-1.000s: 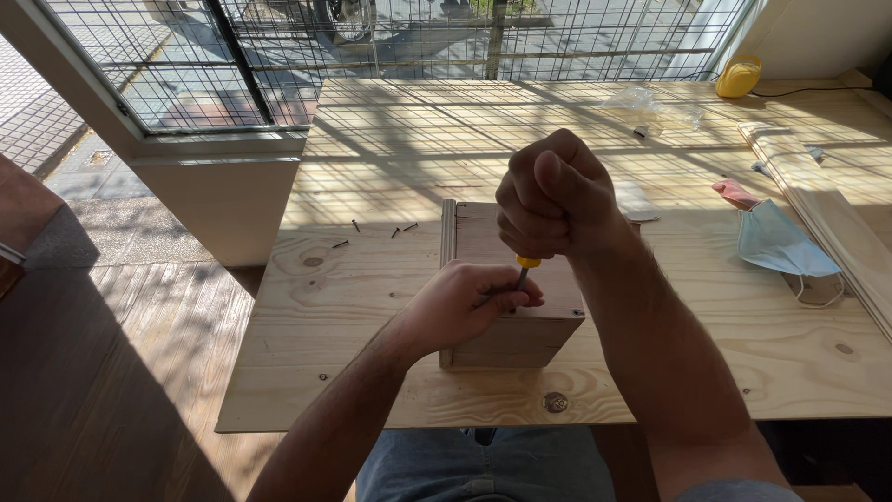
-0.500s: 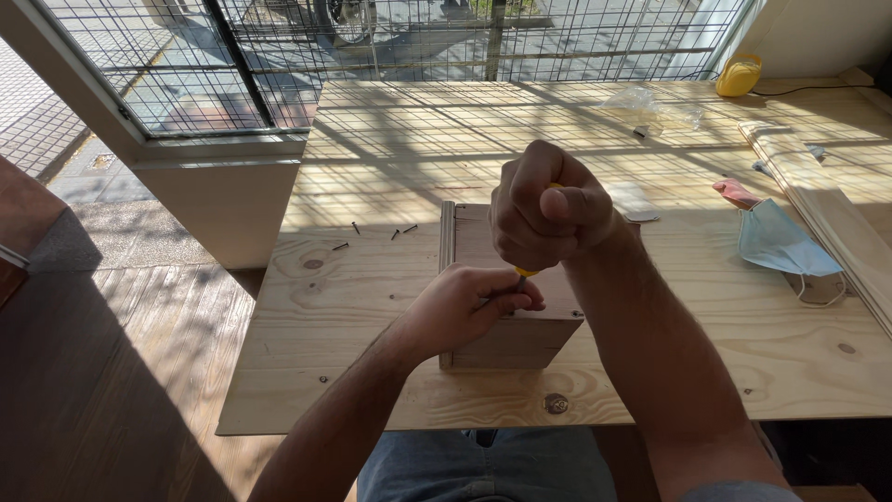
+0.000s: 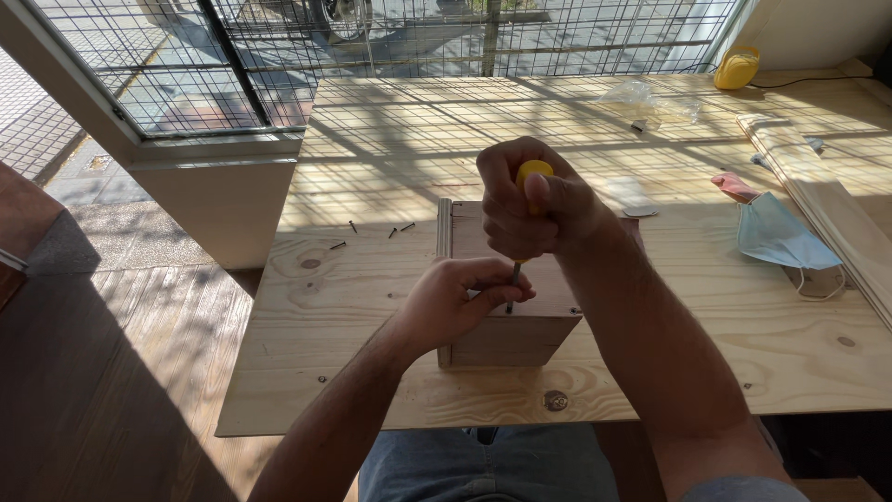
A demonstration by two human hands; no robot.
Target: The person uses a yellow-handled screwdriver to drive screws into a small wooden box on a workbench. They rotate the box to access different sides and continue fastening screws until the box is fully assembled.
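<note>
Sunlit plywood table: right hand fisted on yellow screwdriver, left hand fingers pinching its tip atop wooden box

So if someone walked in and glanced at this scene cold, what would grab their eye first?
Probably the two bare hands at the centre: the right hand fisted around a yellow-handled screwdriver held upright, the left hand pinching its metal tip against the top of a small plywood box. Next, the pale pine tabletop striped with window-grid shadows, a light blue face mask lying at its right side and a few dark loose screws left of the box.
</note>
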